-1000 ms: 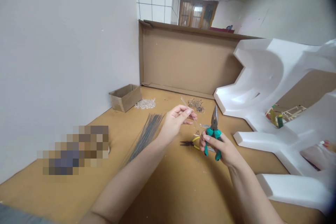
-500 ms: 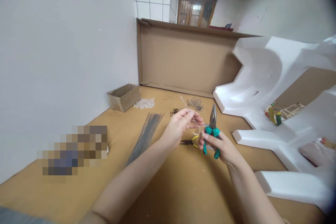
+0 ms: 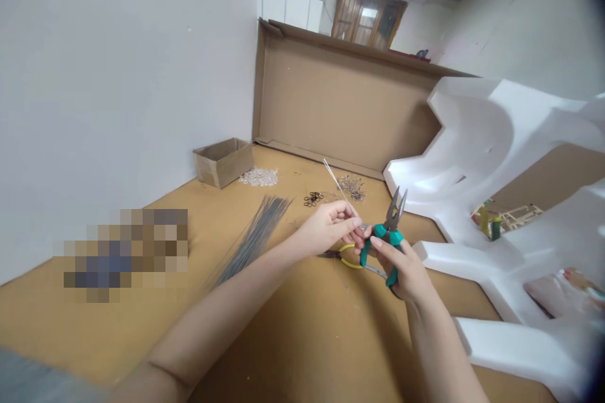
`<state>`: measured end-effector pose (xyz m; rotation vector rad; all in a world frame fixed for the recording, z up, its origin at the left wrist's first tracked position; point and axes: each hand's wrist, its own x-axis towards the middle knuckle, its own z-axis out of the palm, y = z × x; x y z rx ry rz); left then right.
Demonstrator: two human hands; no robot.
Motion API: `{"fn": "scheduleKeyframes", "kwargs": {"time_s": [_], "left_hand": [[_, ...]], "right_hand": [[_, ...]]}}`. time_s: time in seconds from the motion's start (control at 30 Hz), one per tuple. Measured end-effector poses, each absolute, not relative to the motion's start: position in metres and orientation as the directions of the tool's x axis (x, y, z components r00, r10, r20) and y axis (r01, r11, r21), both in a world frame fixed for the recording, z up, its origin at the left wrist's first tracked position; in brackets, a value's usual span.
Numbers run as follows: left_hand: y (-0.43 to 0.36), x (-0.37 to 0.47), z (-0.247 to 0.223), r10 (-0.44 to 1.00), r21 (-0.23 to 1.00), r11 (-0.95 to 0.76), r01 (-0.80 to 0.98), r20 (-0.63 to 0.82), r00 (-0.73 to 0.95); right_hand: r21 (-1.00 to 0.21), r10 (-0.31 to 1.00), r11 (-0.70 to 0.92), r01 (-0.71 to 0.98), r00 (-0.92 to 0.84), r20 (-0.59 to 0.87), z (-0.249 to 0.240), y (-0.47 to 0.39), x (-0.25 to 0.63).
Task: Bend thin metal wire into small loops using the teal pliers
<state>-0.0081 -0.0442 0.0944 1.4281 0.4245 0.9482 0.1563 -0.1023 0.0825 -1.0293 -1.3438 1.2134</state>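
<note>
My left hand point(image 3: 331, 227) pinches a thin wire point(image 3: 336, 184) that slants up and to the left. Held by its teal handles in my right hand point(image 3: 397, 264) is a pair of long-nose pliers point(image 3: 391, 227), jaws pointing up and parted. The fingertips of both hands are close together near the wire's lower end. Beneath them on the table lie yellow-handled pliers point(image 3: 350, 257), partly hidden. A bundle of grey wires point(image 3: 258, 236) is left of my hands. Black rings point(image 3: 312, 199) and a pile of small metal pieces point(image 3: 350, 187) lie beyond.
A small cardboard box point(image 3: 223, 164) stands at the back left beside a heap of clear small pieces point(image 3: 259, 176). Behind is a large upright cardboard tray point(image 3: 350, 94). White foam pieces point(image 3: 467, 132) line the right side. A pixelated patch covers something at left.
The plier jaws have parted. My hands have come closer together, and more of the wire shows above my left hand. The camera view has tilted slightly.
</note>
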Motion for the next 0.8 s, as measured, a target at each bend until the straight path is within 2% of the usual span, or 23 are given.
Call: {"fn": "scheduleKeyframes", "kwargs": {"time_s": [0.07,0.13,0.2,0.3,0.4,0.47,0.53,0.67,0.8], "left_hand": [[-0.043,-0.009,0.096,0.808,0.925,-0.129,-0.358,0.308,0.503],[-0.044,-0.01,0.099,0.837,0.898,-0.121,-0.423,0.321,0.443],[-0.046,-0.011,0.1,0.857,0.874,-0.087,-0.477,0.309,0.412],[-0.049,-0.011,0.1,0.872,0.834,-0.015,-0.551,0.28,0.401],[-0.052,-0.011,0.1,0.876,0.784,0.054,-0.618,0.26,0.407],[-0.052,-0.012,0.1,0.874,0.756,0.097,-0.648,0.246,0.419],[-0.052,-0.012,0.101,0.865,0.729,0.145,-0.669,0.235,0.444],[-0.052,-0.011,0.101,0.854,0.665,0.239,-0.707,0.202,0.479],[-0.053,-0.009,0.101,0.862,0.626,0.295,-0.722,0.151,0.483]], "right_hand": [[-0.984,0.984,0.172,0.049,-0.05,0.169,0.081,-0.101,0.157],[-0.955,0.977,0.203,0.216,0.017,0.211,0.079,-0.099,0.155],[-0.876,0.957,0.243,0.416,0.045,0.287,0.075,-0.096,0.153],[-0.644,0.862,0.355,0.678,0.029,0.505,0.066,-0.091,0.151],[-0.35,0.681,0.371,0.86,0.004,0.733,0.06,-0.087,0.154],[-0.208,0.592,0.307,0.929,-0.014,0.806,0.059,-0.087,0.157],[-0.123,0.558,0.237,0.964,-0.031,0.83,0.06,-0.087,0.16],[-0.035,0.532,0.151,0.988,-0.051,0.845,0.061,-0.089,0.163],[-0.01,0.538,0.119,0.993,-0.056,0.841,0.061,-0.09,0.163]]}}
